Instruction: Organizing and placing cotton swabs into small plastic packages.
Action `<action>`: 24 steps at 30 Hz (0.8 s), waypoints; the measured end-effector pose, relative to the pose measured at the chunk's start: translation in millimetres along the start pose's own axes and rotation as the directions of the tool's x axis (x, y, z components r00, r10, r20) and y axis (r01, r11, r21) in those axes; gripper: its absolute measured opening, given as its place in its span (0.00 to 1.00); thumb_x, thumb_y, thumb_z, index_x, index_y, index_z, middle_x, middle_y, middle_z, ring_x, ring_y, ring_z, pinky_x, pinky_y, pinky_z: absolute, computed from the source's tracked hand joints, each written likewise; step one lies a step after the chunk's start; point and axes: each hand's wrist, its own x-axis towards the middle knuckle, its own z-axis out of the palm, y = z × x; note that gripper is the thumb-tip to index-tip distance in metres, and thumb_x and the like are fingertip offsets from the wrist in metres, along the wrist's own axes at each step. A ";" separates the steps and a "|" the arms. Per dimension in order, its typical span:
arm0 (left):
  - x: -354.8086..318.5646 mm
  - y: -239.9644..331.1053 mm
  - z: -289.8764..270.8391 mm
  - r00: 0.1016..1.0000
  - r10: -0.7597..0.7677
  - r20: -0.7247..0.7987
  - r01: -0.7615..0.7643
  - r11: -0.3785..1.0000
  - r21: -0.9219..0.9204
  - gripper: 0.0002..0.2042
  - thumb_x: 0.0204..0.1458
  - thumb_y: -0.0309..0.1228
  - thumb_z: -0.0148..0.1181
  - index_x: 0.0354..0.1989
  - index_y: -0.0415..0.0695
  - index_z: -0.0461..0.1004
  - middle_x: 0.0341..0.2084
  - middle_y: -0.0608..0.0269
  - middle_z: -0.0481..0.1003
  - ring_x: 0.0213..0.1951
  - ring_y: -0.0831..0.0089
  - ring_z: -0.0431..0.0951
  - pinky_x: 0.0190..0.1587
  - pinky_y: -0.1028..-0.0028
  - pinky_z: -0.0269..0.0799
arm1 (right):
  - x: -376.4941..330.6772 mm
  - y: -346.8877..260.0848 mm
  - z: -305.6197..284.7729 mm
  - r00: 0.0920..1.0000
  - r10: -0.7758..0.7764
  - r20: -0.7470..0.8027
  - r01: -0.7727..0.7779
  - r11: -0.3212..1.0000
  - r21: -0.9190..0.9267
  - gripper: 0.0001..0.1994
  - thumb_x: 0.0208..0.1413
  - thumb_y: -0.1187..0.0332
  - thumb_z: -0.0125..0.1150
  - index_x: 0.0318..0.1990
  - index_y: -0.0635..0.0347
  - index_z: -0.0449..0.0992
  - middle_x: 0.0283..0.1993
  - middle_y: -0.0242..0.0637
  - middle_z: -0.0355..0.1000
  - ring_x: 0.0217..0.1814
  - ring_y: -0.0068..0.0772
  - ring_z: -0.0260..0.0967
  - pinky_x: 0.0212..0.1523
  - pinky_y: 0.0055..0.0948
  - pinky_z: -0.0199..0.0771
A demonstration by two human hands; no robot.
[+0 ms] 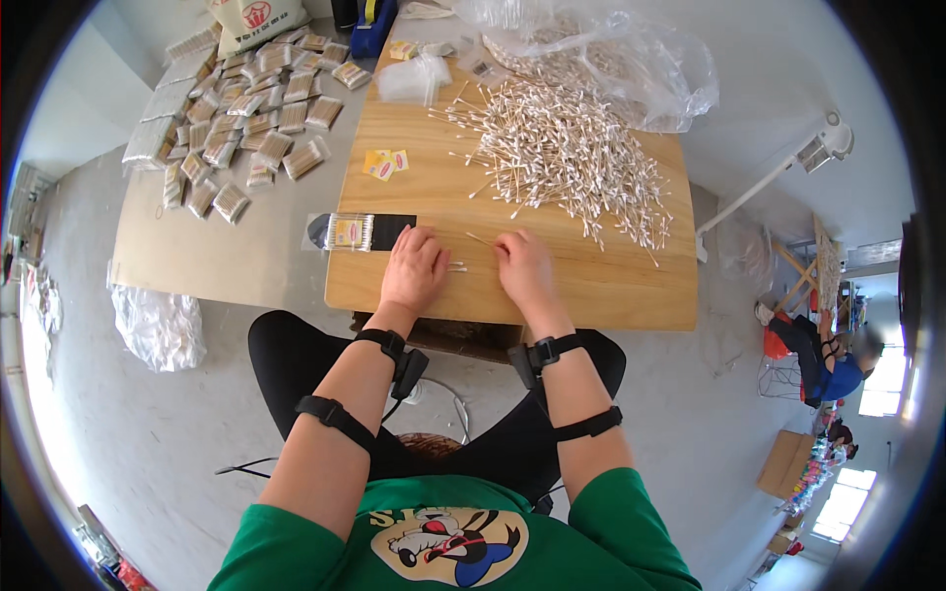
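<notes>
My left hand [415, 268] rests on the wooden table beside a black strip [392, 232], its fingers curled down. Cotton swabs [457, 266] poke out from under it on the right, most of their length hidden. My right hand [525, 274] lies a little to the right with fingers bent together. A single cotton swab [479, 238] extends leftward from its fingertips. At the left end of the black strip, a clear packet [349, 232] of swabs with a yellow label lies over the table's left edge. Beyond my right hand spreads a large heap of loose cotton swabs [562, 148].
Several filled swab packets [261, 113] are piled on the side table [212, 258] at left. Yellow cards [384, 164] and clear plastic sleeves [414, 79] lie on the wooden table [601, 295]. A plastic bag [680, 74] covers the heap's far side. A white lamp arm [764, 182] stands right; another person [838, 369] sits beyond.
</notes>
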 end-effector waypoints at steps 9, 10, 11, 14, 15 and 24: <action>0.2 1.4 1.5 0.982 -0.137 -0.129 0.139 0.990 0.002 0.11 0.60 0.29 0.50 0.48 0.39 0.70 0.55 0.49 0.69 0.58 0.50 0.67 0.64 0.59 0.61 | 32.6 -2.4 15.5 0.936 0.325 -0.139 -0.335 0.940 -0.063 0.11 0.51 0.67 0.65 0.39 0.57 0.71 0.38 0.41 0.71 0.43 0.48 0.71 0.40 0.46 0.72; 0.6 2.7 0.1 0.982 -0.160 -0.100 0.160 0.987 -0.013 0.12 0.61 0.29 0.49 0.50 0.39 0.69 0.56 0.49 0.68 0.59 0.49 0.67 0.65 0.58 0.60 | 39.3 3.7 11.0 0.899 0.373 -0.228 -0.410 0.900 -0.147 0.13 0.51 0.66 0.65 0.41 0.57 0.69 0.39 0.42 0.71 0.44 0.49 0.71 0.40 0.46 0.72; 0.6 1.3 0.5 0.982 -0.162 -0.100 0.161 0.987 -0.012 0.12 0.61 0.29 0.49 0.50 0.39 0.69 0.56 0.49 0.68 0.59 0.49 0.67 0.65 0.58 0.60 | 42.6 9.1 11.2 0.900 0.373 -0.227 -0.410 0.900 -0.148 0.13 0.51 0.66 0.65 0.41 0.57 0.69 0.39 0.42 0.71 0.44 0.49 0.71 0.40 0.46 0.72; 1.0 -0.5 0.8 0.981 -0.180 -0.076 0.176 0.983 -0.057 0.12 0.62 0.29 0.47 0.52 0.39 0.69 0.57 0.50 0.68 0.60 0.50 0.66 0.67 0.59 0.59 | 44.2 20.1 13.6 0.919 0.302 -0.252 -0.360 0.905 -0.228 0.14 0.51 0.69 0.64 0.43 0.57 0.67 0.42 0.43 0.71 0.44 0.50 0.71 0.40 0.47 0.72; 1.2 -0.3 0.4 0.980 -0.185 -0.070 0.180 0.981 -0.067 0.13 0.61 0.29 0.48 0.52 0.39 0.69 0.58 0.50 0.68 0.60 0.50 0.66 0.67 0.58 0.58 | 42.4 22.8 14.1 0.925 0.309 -0.219 -0.356 0.908 -0.222 0.13 0.51 0.70 0.63 0.44 0.57 0.68 0.42 0.43 0.71 0.45 0.50 0.71 0.41 0.47 0.72; -6.7 -2.7 -27.5 0.990 -0.043 0.137 0.053 0.996 -0.070 0.31 0.49 0.34 0.62 0.63 0.41 0.60 0.65 0.49 0.60 0.65 0.53 0.61 0.70 0.57 0.53 | 1.4 4.2 13.0 0.964 0.240 -0.110 -0.249 0.965 -0.078 0.06 0.52 0.75 0.59 0.38 0.57 0.72 0.36 0.41 0.73 0.40 0.51 0.72 0.38 0.46 0.73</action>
